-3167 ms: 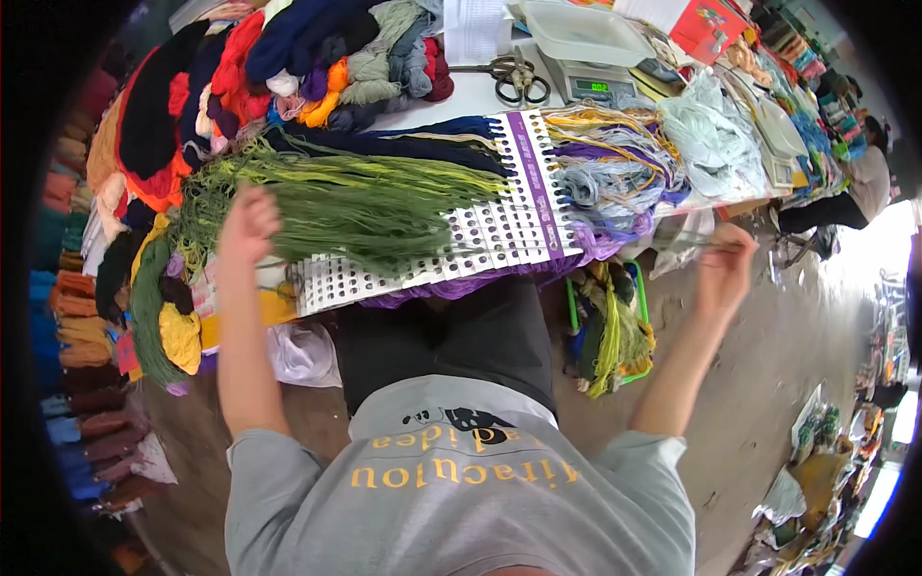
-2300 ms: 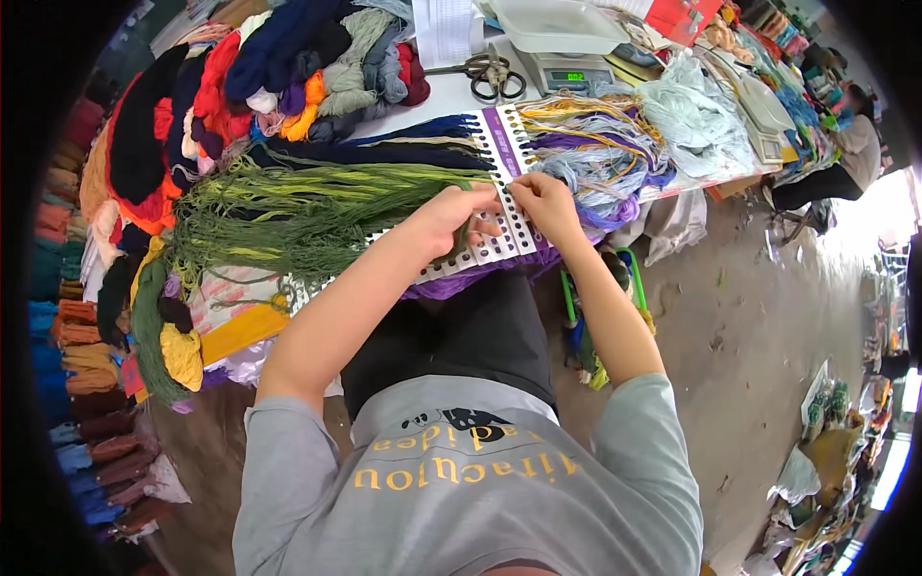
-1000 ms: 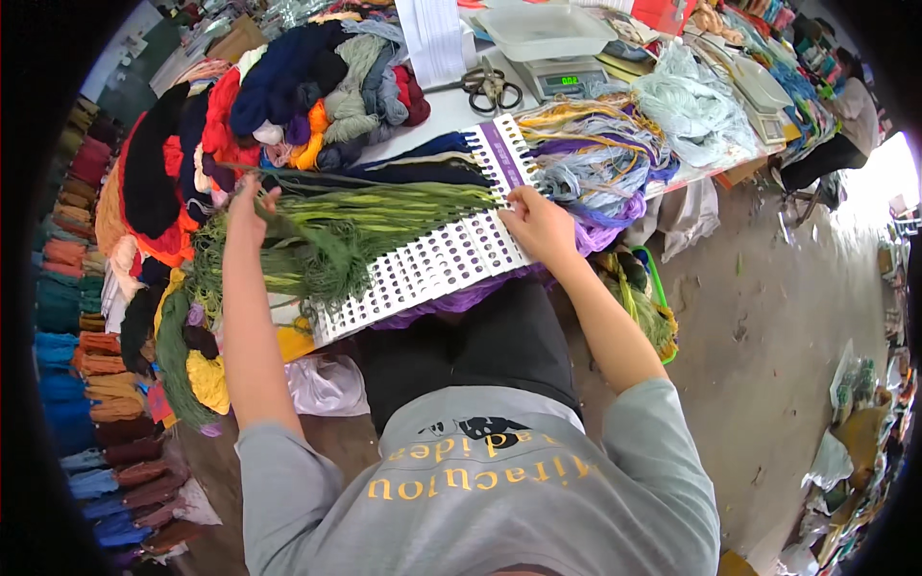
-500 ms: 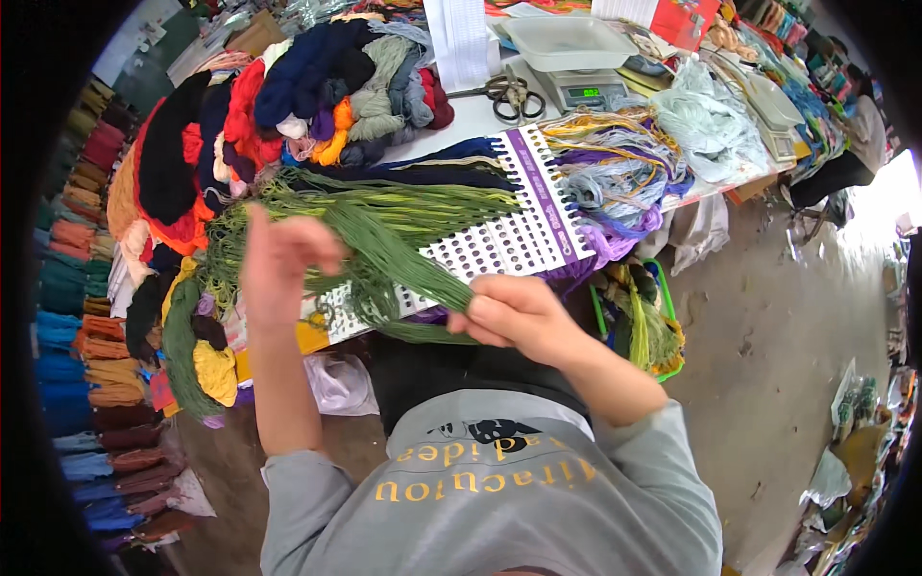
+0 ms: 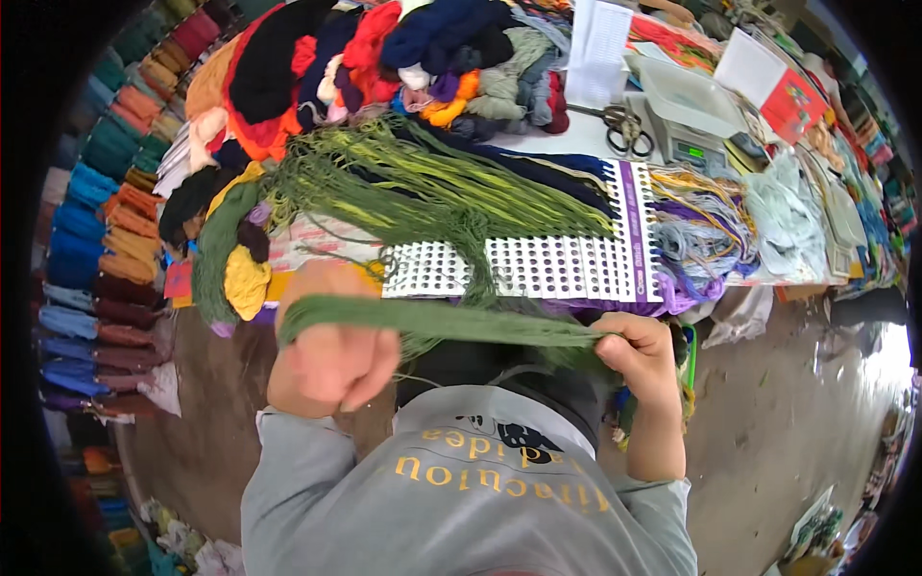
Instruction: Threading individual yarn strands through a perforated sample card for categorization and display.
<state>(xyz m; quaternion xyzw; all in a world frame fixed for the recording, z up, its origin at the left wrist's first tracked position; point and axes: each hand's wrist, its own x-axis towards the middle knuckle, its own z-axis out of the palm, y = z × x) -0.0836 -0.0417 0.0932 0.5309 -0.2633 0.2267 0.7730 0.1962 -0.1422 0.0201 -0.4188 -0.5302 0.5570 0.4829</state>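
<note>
At eight, my curled left hand blurs; I can't tell its hold. At four, my right hand pinches green yarn; uneven pulling could tangle loose strands.

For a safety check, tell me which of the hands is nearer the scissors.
Right: the right hand is below the scissors in the picture; the left hand is farther off, below and well to their left.

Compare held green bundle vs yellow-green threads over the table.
Pose: the green bundle stretches between left grip and right grip; the yellow-green threads lie over the table.
Shape: the bundle is a narrow band; the threads fan out.
Colour: the bundle is fairly even green; the threads mix shades.
Both: many strands.
</note>
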